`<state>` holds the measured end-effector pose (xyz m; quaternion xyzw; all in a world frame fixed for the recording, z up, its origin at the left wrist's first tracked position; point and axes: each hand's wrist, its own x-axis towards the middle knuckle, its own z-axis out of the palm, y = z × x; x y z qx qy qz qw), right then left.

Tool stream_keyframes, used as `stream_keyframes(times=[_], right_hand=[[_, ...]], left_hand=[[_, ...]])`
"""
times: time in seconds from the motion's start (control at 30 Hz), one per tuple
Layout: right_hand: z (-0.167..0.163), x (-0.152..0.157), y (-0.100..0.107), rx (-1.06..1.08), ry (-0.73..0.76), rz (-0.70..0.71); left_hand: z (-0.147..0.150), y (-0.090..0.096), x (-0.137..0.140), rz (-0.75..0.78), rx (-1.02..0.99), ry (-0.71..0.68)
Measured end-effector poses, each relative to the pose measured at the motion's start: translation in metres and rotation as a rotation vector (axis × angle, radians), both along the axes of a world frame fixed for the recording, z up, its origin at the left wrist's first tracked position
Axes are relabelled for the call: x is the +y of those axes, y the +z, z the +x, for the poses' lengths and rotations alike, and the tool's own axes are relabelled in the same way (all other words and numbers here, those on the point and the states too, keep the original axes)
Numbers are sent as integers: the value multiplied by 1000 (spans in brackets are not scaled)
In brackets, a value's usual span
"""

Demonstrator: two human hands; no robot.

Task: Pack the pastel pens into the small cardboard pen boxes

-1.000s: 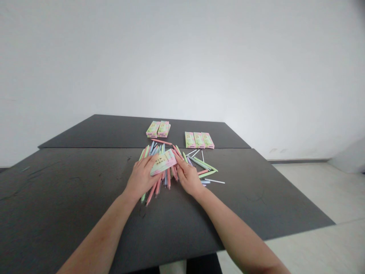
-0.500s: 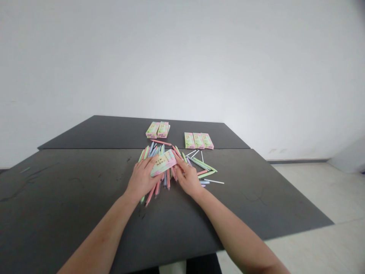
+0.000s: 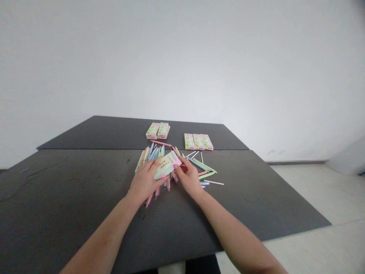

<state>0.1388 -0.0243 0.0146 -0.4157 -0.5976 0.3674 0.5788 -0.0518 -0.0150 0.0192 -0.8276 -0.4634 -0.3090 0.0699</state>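
Between my hands is a small flat pink, green and white carton point(image 3: 167, 166), tilted, its printed face turned up. My left hand point(image 3: 144, 180) grips its left end, thumb along the near side and fingers over the far side. At the upper right end, the thumb and fingers of my right hand point(image 3: 188, 177) pinch the carton. Beneath and around both hands lies a loose heap of pastel pens point(image 3: 153, 152) in pink, green and blue, partly hidden by my hands. More green pens point(image 3: 203, 164) stick out to the right of my right hand.
Matching cartons point(image 3: 157, 130) sit stacked in two columns at the back of the dark table point(image 3: 71, 190). Three more cartons point(image 3: 198, 141) lie side by side to their right. Several thin white sticks point(image 3: 214, 182) lie near the green pens. A white wall point(image 3: 182, 57) stands behind the table.
The carton has shifted slightly right and tilted more steeply, its right end turning away from me. My right thumb now lies over its near right corner.
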Motion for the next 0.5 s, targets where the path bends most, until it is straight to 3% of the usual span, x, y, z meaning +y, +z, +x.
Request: stream_keyframes(times=[0.23,0.5], right_hand=[[4,12,-5,303,-11,-187],[10,23,-8,506,-128,-254]], left_hand=[[5,5,-7,-146,-76,-37],[11,11,-9,-375,-335,-103]])
